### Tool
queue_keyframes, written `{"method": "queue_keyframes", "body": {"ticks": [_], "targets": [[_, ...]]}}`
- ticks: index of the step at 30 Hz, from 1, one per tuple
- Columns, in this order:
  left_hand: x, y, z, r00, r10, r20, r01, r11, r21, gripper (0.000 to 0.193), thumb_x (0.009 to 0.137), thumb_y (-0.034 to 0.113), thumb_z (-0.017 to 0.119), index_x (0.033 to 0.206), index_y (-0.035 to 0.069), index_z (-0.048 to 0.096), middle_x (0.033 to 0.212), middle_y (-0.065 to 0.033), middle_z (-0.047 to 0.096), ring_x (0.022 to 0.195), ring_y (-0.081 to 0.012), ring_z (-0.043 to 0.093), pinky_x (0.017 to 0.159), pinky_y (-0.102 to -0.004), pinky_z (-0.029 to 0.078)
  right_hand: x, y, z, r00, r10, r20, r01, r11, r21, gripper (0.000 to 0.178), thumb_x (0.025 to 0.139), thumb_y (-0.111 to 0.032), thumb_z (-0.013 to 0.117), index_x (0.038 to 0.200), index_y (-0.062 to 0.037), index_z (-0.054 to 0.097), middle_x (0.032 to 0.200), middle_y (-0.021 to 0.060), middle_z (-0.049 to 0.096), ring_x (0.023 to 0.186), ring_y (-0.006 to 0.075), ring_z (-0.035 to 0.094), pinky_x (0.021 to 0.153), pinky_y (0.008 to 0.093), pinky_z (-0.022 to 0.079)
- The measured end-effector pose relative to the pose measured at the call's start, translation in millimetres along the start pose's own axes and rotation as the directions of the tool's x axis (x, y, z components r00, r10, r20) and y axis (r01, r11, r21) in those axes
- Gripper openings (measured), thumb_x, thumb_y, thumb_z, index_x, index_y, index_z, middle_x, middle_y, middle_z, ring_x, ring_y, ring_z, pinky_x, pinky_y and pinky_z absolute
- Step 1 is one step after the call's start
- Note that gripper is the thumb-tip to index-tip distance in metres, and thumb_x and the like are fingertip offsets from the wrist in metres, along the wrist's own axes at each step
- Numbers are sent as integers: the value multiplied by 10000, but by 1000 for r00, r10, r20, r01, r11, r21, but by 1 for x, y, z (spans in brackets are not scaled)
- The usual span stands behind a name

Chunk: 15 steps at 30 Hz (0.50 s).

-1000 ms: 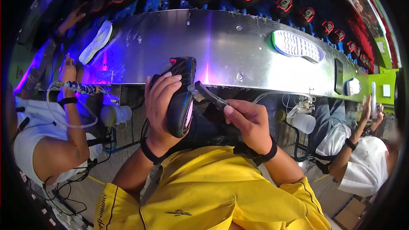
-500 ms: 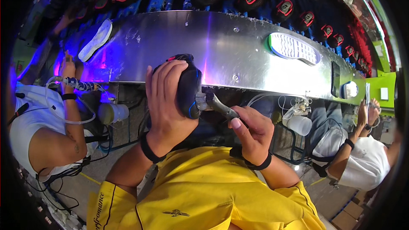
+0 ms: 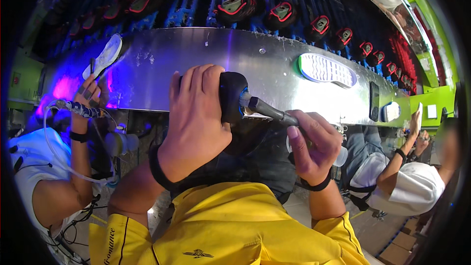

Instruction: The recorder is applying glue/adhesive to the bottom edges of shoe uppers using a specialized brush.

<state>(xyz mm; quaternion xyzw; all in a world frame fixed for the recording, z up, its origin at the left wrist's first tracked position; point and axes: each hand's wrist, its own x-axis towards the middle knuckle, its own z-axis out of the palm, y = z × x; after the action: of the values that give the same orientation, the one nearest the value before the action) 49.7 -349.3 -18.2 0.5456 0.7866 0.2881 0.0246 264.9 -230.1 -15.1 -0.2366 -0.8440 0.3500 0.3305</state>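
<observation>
My left hand (image 3: 198, 122) is wrapped around a black shoe upper (image 3: 233, 88), held in front of the metal bench's near edge. Between the thumb and fingers of my right hand (image 3: 316, 147) is a brush (image 3: 270, 112) with a dark handle. Its bristle end meets the side of the shoe facing right, where a little blue shows. My fingers hide much of the shoe's left side.
On the metal bench (image 3: 196, 51) lie a white sole with a green edge (image 3: 327, 70) and a dark flat object (image 3: 374, 100). A co-worker's hand (image 3: 88, 93) is near another white sole (image 3: 109, 55). Beyond, black-and-red shoes (image 3: 281, 13) stand in a row. Another co-worker (image 3: 412, 181) sits at right.
The shoe has turned in my left hand, hiding its blue side line. My right hand and the brush have shifted right, with the handle lying flatter. The left co-worker's hand has neared the sole.
</observation>
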Motion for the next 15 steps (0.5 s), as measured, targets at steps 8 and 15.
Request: {"method": "queue_keyframes", "body": {"ticks": [8,15], "targets": [[17,-33,-8,999,10,46,-7,999,-50,710,671,1,816,1340,16,581,1267,-220,633,1235,-456,598,1089,-499,494,34,33,32,997,-68,21,64,984,164,247,922,-68,753,1141,44,777,820,138,700,669,202,651,622,316,504],[34,-53,-20,988,-13,152,27,996,-88,642,721,35,822,1328,4,617,1242,-211,677,1216,-430,649,1062,-472,525,32,49,82,999,24,-31,-12,942,336,245,959,-101,759,1155,43,783,809,127,685,666,177,623,632,292,478]]}}
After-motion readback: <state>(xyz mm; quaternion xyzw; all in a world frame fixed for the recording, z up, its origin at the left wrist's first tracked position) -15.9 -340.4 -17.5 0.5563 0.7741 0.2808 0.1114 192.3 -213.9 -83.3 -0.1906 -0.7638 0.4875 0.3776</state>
